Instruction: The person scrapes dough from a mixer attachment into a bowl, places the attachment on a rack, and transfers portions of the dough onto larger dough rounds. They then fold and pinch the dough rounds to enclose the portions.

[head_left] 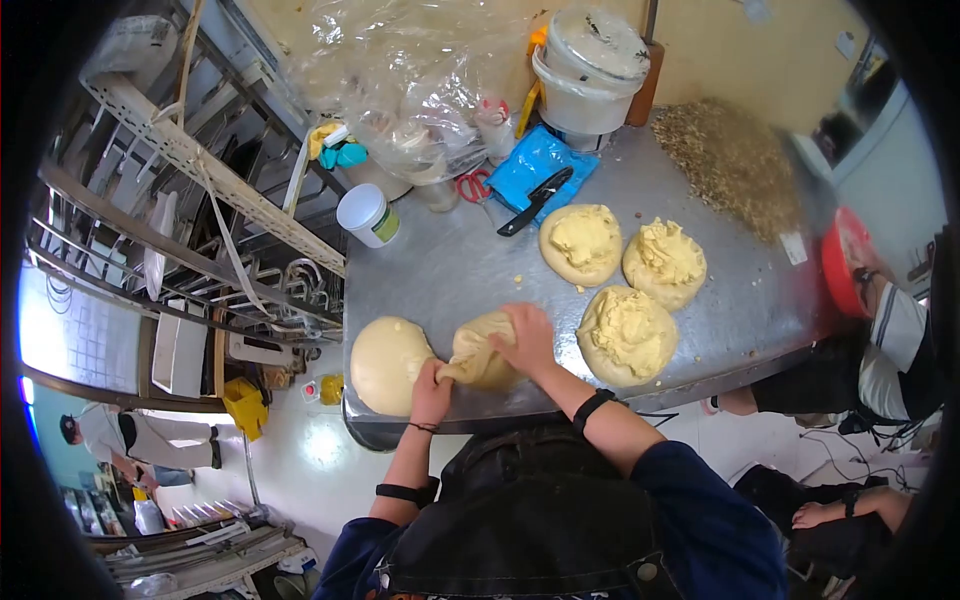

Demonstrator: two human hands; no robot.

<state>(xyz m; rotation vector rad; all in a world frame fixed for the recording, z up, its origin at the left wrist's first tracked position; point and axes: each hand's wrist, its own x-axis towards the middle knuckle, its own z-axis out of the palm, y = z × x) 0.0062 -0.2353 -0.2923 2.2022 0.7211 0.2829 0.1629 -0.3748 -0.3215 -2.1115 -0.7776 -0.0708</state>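
Note:
A piece of dough is folded and stretched between my two hands on the steel table. My left hand is closed, pinching a pulled-out edge at its left. My right hand grips the upper right side of the same piece, its fingers partly hidden. Touching my left hand's side is a smooth round dough ball. To the right sit three dough rounds, each with a pale yellow, crumbly mass on top: a near one, a far left one and a far right one.
A black knife lies on a blue packet, beside red-handled scissors. A white tub, lidded bucket and clear plastic sheeting stand behind. Brown granules cover the right rear. Another person holds a red bowl.

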